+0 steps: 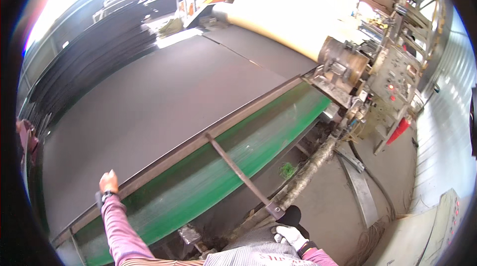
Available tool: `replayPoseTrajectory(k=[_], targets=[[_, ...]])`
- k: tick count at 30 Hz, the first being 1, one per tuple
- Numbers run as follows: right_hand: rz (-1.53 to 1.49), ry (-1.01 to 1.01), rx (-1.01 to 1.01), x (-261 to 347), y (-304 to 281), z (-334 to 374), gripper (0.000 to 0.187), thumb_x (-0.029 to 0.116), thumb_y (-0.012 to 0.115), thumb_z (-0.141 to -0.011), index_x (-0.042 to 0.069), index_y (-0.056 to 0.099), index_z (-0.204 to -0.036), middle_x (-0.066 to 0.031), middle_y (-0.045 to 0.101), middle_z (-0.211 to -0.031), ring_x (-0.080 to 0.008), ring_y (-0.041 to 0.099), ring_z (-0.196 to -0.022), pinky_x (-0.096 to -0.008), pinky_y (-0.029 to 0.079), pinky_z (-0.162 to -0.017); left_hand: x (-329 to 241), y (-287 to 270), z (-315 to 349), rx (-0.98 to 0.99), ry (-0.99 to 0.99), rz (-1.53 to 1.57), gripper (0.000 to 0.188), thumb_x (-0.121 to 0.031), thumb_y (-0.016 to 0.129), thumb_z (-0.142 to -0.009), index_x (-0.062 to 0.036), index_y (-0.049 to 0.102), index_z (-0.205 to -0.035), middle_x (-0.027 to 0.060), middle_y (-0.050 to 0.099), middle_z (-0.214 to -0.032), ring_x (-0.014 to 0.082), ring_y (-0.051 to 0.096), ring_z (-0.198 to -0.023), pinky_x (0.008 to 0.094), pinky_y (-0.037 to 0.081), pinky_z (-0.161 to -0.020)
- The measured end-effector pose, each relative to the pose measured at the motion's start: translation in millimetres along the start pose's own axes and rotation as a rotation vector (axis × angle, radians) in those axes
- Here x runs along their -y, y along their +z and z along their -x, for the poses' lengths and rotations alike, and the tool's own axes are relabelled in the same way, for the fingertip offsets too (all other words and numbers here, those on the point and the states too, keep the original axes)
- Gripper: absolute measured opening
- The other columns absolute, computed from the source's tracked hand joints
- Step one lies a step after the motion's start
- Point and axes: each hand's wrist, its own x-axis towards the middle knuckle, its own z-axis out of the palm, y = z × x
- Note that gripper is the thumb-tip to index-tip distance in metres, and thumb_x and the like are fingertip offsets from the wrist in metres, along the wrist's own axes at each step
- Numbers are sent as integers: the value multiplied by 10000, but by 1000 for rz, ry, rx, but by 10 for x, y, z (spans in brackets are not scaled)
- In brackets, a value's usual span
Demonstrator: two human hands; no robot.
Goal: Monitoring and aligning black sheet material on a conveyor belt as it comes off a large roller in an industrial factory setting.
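A wide dark sheet (164,97) lies flat across the machine bed, crossed by a seam near the roller. Over its near edge, at the left, is my bare left hand (109,182), fingers curled in; whether they pinch the sheet's edge cannot be made out. A dark watch (107,195) is on that wrist. My right hand (290,237), in a white glove, rests low against my striped shirt (258,256) with its fingers bent together. Anything inside them is hidden. Beside it are the end of a metal bar (243,179) and a black rounded object (293,215).
A green belt (238,152) runs below the metal rail (174,156). Beyond the sheet is a large pale yellow roll (293,7). At right stand a control panel (395,79) and a grey cabinet (432,231). Another person's sleeve (29,139) shows at far left.
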Motion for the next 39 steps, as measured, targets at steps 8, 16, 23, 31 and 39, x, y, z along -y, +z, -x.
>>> replayPoseTrajectory(k=[8, 16, 23, 31, 39], targets=[[88, 26, 46, 83, 74, 20, 311, 264, 497, -900, 29, 623, -1059, 0, 618, -714, -61, 528, -586, -181, 394, -499, 331, 621, 40, -136, 295, 35, 349, -320, 563, -827, -15, 600, -661, 128, 549, -713, 316, 543, -723, 424, 440, -685], [134, 18, 24, 134, 104, 51, 311, 282, 493, -901, 58, 625, -1070, 5, 613, -717, -55, 523, -595, -177, 384, -507, -1388, 79, 546, -66, 454, 296, 394, -367, 607, -782, 12, 619, -673, 151, 570, -761, 321, 541, -807, 405, 432, -741], [67, 75, 16, 34, 80, -33, 288, 273, 504, -897, 74, 636, -1057, 15, 594, -698, -44, 493, -590, -176, 375, -510, -2475, 442, 373, -115, 618, 249, 562, -503, 557, -778, 26, 613, -596, 198, 597, -663, 353, 583, -694, 430, 463, -679], [63, 6, 11, 105, 119, 71, 279, 285, 542, -873, 65, 646, -1010, -15, 625, -718, -81, 544, -622, -205, 394, -529, -2658, 46, 232, 498, 618, 684, 461, -419, 420, -897, -15, 584, -1046, 204, 599, -1035, 337, 546, -1006, 361, 420, -860], [82, -11, 24, 36, 56, 73, 293, 289, 511, -885, 55, 638, -1007, 13, 605, -689, -41, 474, -534, -181, 374, -484, -717, 128, 86, 272, 196, 302, 480, -486, 491, -847, -57, 701, -793, 204, 630, -932, 348, 574, -964, 389, 444, -851]])
